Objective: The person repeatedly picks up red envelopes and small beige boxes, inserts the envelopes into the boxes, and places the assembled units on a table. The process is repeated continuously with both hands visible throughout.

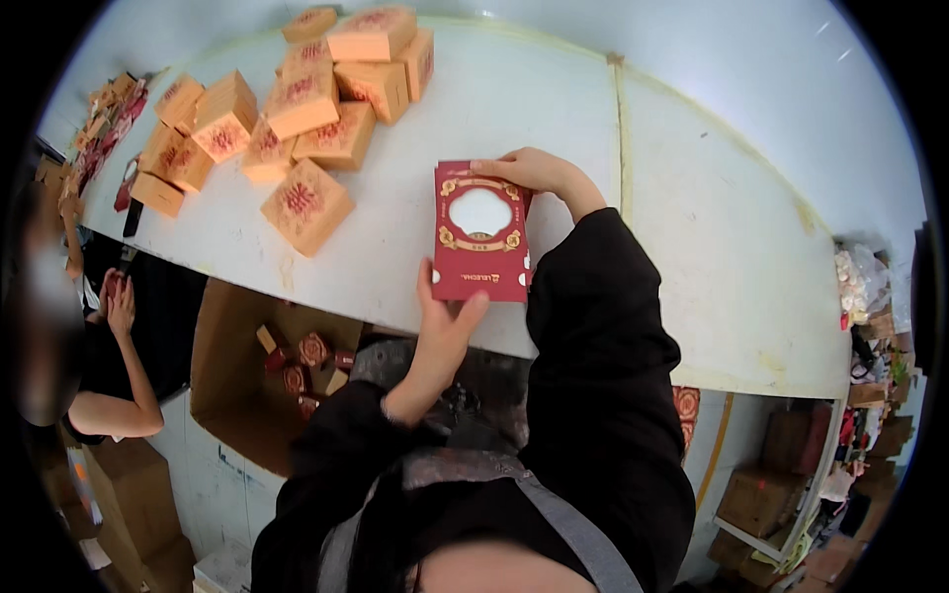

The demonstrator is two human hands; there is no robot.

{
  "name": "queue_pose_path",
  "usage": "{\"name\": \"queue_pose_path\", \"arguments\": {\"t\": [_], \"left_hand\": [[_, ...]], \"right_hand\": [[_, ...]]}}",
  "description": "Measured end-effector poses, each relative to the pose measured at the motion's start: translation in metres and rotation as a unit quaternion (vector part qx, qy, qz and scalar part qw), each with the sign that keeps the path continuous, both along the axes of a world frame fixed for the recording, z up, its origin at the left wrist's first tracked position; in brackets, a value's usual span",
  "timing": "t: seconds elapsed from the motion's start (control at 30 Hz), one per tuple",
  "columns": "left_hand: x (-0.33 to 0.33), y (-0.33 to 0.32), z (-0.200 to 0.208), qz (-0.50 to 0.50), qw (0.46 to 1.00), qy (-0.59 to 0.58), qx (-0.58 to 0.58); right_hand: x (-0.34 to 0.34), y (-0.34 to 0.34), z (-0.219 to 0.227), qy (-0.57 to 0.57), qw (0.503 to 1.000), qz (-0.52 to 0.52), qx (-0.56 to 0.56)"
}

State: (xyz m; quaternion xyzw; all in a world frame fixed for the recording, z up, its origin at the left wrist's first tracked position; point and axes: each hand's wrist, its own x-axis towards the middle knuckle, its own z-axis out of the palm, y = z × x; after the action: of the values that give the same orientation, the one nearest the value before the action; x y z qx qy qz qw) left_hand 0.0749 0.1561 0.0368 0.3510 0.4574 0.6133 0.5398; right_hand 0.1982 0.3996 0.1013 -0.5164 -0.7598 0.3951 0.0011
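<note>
Over the table in front of me is a flat red printed card sleeve [465, 261] with gold ornament and a white, scallop-edged window shape. Slightly offset edges along its top suggest more than one layer; how many I cannot tell. My right hand [539, 174] grips it at the upper right corner, fingers over the top edge. At the lower left corner my left hand [443, 334] holds it, with a finger along the left side and the thumb at the bottom edge. Left of it, the nearest of several tan boxes with red printed motifs [307, 208] sits on the table.
The white table [732, 247] curves around me. More tan boxes [371, 35] are piled at its far left. Below the front edge stands an open cardboard carton [227, 385] with red and tan boxes inside. Another person's hands [119, 296] are at the left. Shelves [766, 484] with cartons stand right.
</note>
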Motion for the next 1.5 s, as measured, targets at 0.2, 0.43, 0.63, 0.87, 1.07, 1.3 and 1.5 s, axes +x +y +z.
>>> {"name": "queue_pose_path", "arguments": {"t": [0.2, 0.43, 0.63, 0.87, 1.07, 1.3, 1.5], "left_hand": [[-0.043, 0.082, 0.010, 0.033, 0.996, 0.087, -0.001], [-0.100, 0.186, 0.050, -0.317, 0.917, 0.234, -0.063], [-0.093, 0.159, 0.033, -0.093, 0.922, 0.367, 0.082], [-0.091, 0.062, 0.070, 0.104, 0.838, 0.471, 0.254], [-0.079, -0.015, 0.092, 0.092, 0.944, 0.265, 0.174], [-0.092, -0.052, 0.082, 0.191, 0.928, 0.296, 0.119], [-0.094, -0.058, 0.085, 0.180, 0.938, 0.283, 0.089]], "right_hand": [[0.049, -0.085, -0.018, 0.088, 0.968, -0.224, -0.067], [0.028, -0.157, -0.006, 0.004, 0.982, -0.184, -0.037], [0.012, -0.148, 0.006, 0.029, 0.928, -0.249, 0.277], [0.009, -0.177, 0.019, 0.355, 0.842, -0.295, 0.280], [-0.027, -0.248, 0.027, 0.440, 0.854, -0.106, 0.257], [-0.057, -0.258, 0.001, 0.441, 0.861, -0.192, 0.167], [-0.067, -0.259, 0.001, 0.466, 0.848, -0.199, 0.155]]}}
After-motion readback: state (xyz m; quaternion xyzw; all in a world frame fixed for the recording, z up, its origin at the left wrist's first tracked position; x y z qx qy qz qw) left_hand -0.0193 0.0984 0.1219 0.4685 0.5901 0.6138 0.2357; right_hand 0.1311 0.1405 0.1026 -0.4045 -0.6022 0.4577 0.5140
